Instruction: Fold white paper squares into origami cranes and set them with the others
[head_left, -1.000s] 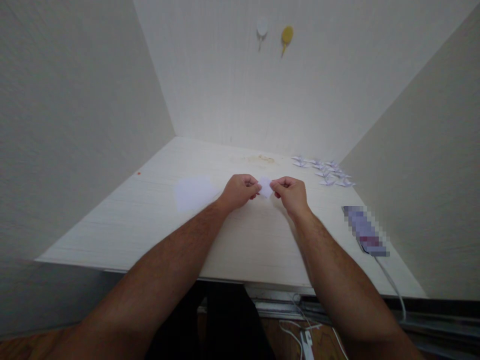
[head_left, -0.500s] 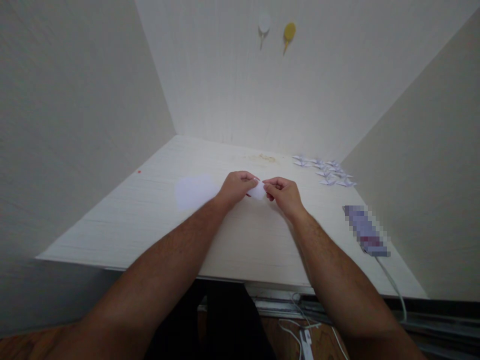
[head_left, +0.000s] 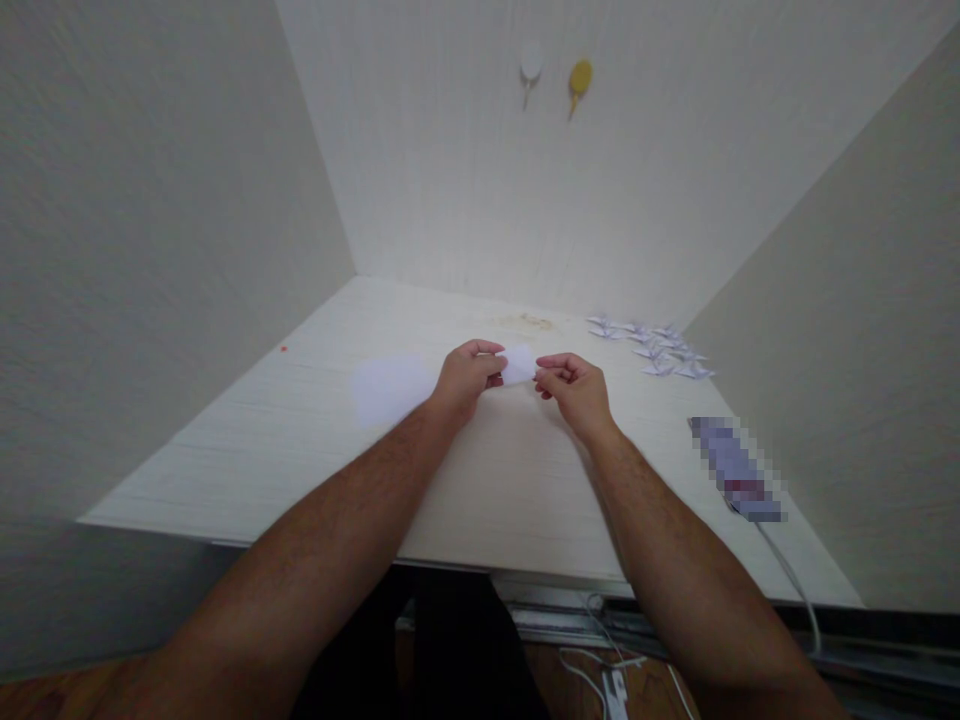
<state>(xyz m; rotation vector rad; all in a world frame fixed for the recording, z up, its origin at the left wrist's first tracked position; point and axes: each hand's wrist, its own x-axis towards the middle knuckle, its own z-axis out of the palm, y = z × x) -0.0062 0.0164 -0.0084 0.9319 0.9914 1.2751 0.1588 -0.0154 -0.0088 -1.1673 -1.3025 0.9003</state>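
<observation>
Fingertips of the two hands have drawn slightly apart since half a second ago, so more of the small folded paper (head_left: 518, 365) now shows between them, just above the middle of a white table (head_left: 517, 480). The left hand (head_left: 466, 378) pinches its left side between thumb and fingers. The right hand (head_left: 579, 392) has curled fingers at the right edge; the view is too soft to tell whether they grip or only touch. At the back right lies a cluster of folded paper birds (head_left: 660, 366), which look finished. The piece in hand seems at an early stage, a small flat shape without wings or points. Flat white paper (head_left: 390, 388) lies left of the left hand, apparently unfolded. Near the right edge is a blurred-out phone (head_left: 735, 468) on a cable (head_left: 787, 565).
</observation>
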